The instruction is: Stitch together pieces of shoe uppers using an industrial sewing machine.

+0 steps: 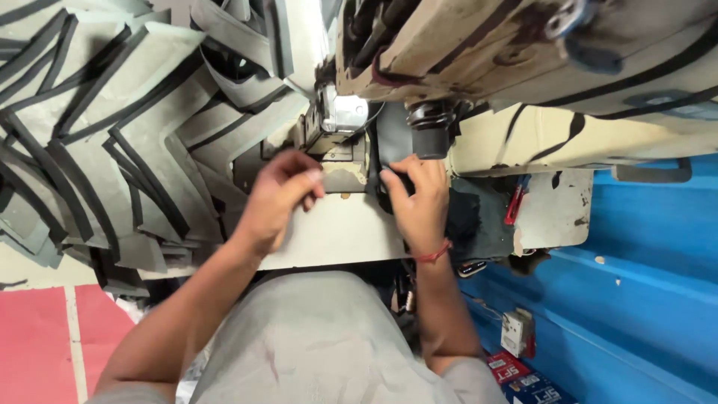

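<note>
My left hand (275, 198) rests with bent fingers on the pale sewing-machine bed (336, 239), fingertips at its far edge by the metal needle area (342, 116). My right hand (416, 200) pinches a dark grey piece of material (390, 138) that runs up under the machine's black cylinder part (431, 131). A red thread band circles my right wrist. Whether the left fingers grip anything is hidden.
A big pile of grey cut pieces with black edging (112, 127) lies to the left. The beige machine body (538, 52) is overhead. A blue surface (643, 262) runs right, with a small white switch box (516, 333) and red-handled snips (514, 202).
</note>
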